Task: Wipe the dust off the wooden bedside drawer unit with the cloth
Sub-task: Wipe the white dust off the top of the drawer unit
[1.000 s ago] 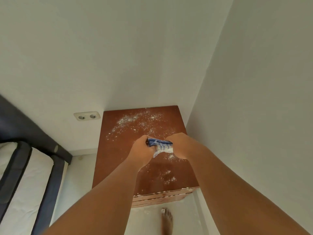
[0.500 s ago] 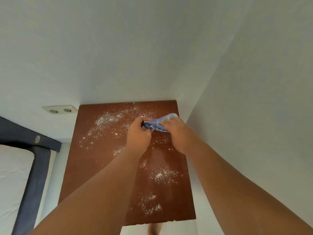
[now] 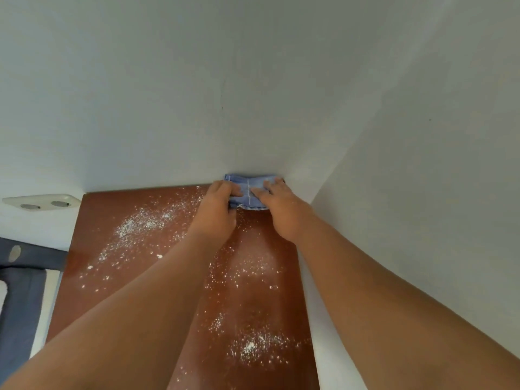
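Note:
The reddish-brown wooden drawer unit [image 3: 92,218] fills the lower middle of the head view, and I see only its top. White dust [image 3: 146,223] is scattered over the top in patches at the back left, the middle and the front. A folded blue cloth [image 3: 249,190] lies pressed on the top at its back right corner, against the wall. My left hand [image 3: 216,212] holds the cloth's left side, and my right hand [image 3: 281,209] presses on its right side with fingers spread.
White walls close the unit in at the back and along its right side [image 3: 394,192]. A white double socket [image 3: 42,202] sits on the back wall to the left. A dark blue bed frame [image 3: 19,291] stands at the lower left.
Both hands have carried the cloth from above the middle of the top to its back right corner and set it down there. The camera has come closer over the unit.

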